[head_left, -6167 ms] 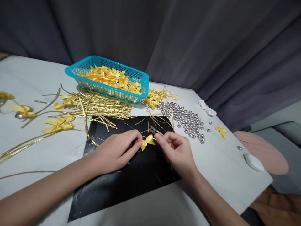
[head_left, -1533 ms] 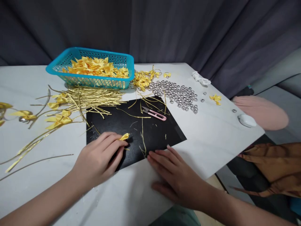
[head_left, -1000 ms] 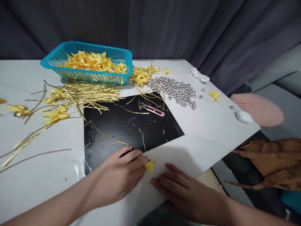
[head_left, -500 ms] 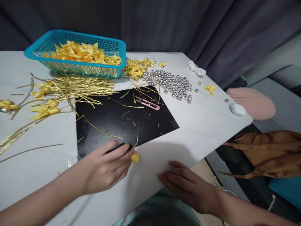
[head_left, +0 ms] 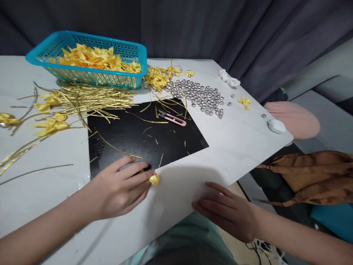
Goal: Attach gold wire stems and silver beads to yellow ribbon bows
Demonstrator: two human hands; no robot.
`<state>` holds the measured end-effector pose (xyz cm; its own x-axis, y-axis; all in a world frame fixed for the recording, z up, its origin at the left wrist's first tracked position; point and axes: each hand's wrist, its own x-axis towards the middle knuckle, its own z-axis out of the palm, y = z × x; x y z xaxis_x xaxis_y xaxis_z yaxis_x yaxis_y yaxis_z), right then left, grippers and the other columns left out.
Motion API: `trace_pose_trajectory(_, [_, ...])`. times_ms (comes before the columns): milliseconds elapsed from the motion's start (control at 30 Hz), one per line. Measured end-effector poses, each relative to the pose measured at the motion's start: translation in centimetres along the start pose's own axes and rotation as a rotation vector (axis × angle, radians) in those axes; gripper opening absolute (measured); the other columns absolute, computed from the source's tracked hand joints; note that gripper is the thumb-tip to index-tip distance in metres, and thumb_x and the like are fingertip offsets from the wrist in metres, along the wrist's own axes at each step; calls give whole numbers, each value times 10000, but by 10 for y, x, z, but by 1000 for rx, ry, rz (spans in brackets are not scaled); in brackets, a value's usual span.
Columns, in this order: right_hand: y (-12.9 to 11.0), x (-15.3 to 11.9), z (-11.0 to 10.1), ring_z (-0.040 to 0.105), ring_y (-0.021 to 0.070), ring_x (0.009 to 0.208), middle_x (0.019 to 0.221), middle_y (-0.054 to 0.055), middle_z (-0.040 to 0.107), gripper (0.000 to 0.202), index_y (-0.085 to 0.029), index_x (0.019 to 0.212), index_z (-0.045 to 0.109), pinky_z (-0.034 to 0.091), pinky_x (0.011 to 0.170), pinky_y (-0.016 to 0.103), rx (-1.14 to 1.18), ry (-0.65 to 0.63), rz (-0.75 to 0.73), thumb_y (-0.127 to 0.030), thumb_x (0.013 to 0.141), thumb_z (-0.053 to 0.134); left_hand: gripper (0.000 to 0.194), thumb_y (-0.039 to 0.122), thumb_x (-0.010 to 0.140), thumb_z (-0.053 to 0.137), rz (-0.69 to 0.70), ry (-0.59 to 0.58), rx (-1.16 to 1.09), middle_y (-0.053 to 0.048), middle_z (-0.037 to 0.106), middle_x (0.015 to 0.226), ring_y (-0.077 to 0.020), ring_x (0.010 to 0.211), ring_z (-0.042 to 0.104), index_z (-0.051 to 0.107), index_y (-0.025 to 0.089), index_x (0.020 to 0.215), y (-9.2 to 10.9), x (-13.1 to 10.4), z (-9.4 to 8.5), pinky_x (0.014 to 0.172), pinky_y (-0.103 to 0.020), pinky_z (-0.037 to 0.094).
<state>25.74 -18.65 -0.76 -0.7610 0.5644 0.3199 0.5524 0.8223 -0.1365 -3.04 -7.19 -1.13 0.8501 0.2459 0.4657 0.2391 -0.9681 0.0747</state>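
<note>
Low over the near edge of a black mat [head_left: 129, 140], my left hand [head_left: 121, 187] has its fingers closed on a yellow ribbon bow [head_left: 154, 179]. Only part of the bow shows past the fingertips; the rest is hidden. My right hand [head_left: 228, 209] rests at the table's front edge, fingers stretched out and no object visible in it. Pink thread snips [head_left: 176, 120] lie on the mat among gold wire ties [head_left: 118, 147] and small clippings.
A blue basket [head_left: 96, 72] of yellow bows stands at the back left of the white table [head_left: 176, 191]. Before it lies a pile of gold ties [head_left: 96, 97]. Silver beads [head_left: 201, 96] spread at the back. A white case [head_left: 276, 126] sits near the right corner.
My right hand has shifted a little to the right along the table edge. My left hand has moved slightly left with the bow. The view has tilted slightly.
</note>
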Motion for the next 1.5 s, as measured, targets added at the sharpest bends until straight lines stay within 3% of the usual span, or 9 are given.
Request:
trace_pose_trajectory(233, [-6, -13, 5, 639, 145, 889, 895, 86, 711, 363, -55, 1120, 628, 317, 1125, 402, 14, 78, 64, -68, 933, 317, 133, 121, 849, 566, 63, 2, 132, -34, 740, 959, -220, 919, 632, 685, 156, 897, 5, -2, 0, 801, -365, 476])
trace_pose_trajectory(400, [4, -3, -5, 616, 166, 797, 847, 82, 696, 339, -44, 1132, 605, 268, 1126, 464, -120, -29, 95, -46, 918, 343, 153, 109, 873, 526, 15, 20, 77, -36, 742, 893, -222, 882, 623, 677, 130, 861, 4, 2, -2, 787, -369, 448])
trace_pose_trajectory(567, [21, 26, -33, 599, 187, 655, 667, 68, 634, 361, -59, 1114, 616, 487, 915, 502, -203, -163, 139, -12, 879, 345, 184, 122, 907, 480, -220, -6, -117, -55, 687, 790, -199, 817, 601, 651, 130, 841, -2, 9, -2, 694, -319, 451])
trace_pose_trajectory(733, [29, 53, -63, 657, 133, 736, 919, 80, 702, 390, -202, 1175, 620, 540, 587, 183, 480, -316, 466, -61, 844, 469, 209, 142, 937, 432, -279, 12, -188, -51, 641, 804, -192, 837, 547, 612, 143, 831, -3, 5, 8, 727, -319, 429])
trace_pose_trajectory(900, [40, 79, -60, 587, 72, 512, 703, 98, 714, 217, -62, 849, 733, 467, 493, 130, 1267, -646, 627, -96, 806, 523, 143, 124, 933, 437, -253, -62, -169, -71, 624, 870, -218, 900, 523, 555, 131, 853, -4, 1, 14, 772, -347, 413])
trace_pose_trajectory(1033, [47, 94, -52, 551, 32, 466, 887, 115, 731, 215, -93, 956, 722, 458, 441, 97, 1613, -483, 723, -204, 805, 616, 185, 165, 953, 387, -349, -112, -275, -70, 611, 845, -220, 884, 518, 531, 148, 838, -7, 5, 8, 765, -354, 419])
trace_pose_trajectory(1167, [51, 108, -50, 562, 34, 418, 813, 43, 748, 112, -204, 845, 758, 450, 368, 82, 1523, -102, 754, -161, 778, 679, 176, 197, 954, 370, -524, -159, -450, -72, 580, 894, -208, 885, 506, 521, 161, 872, -12, 6, -1, 772, -346, 420])
trace_pose_trajectory(1367, [64, 121, -52, 548, 44, 391, 788, 5, 751, 225, -319, 912, 755, 452, 350, 128, 1246, 124, 442, -144, 815, 652, 196, 228, 968, 324, -595, -167, -544, -62, 550, 923, -203, 898, 483, 501, 181, 899, -16, 6, -3, 797, -349, 396])
trace_pose_trajectory(1500, [79, 125, -50, 615, 94, 625, 808, 19, 698, 205, -323, 867, 764, 496, 468, 177, 927, 286, 264, -158, 747, 736, 210, 235, 975, 285, -604, -144, -551, -54, 522, 894, -201, 858, 468, 470, 187, 886, -17, 6, -3, 771, -350, 388])
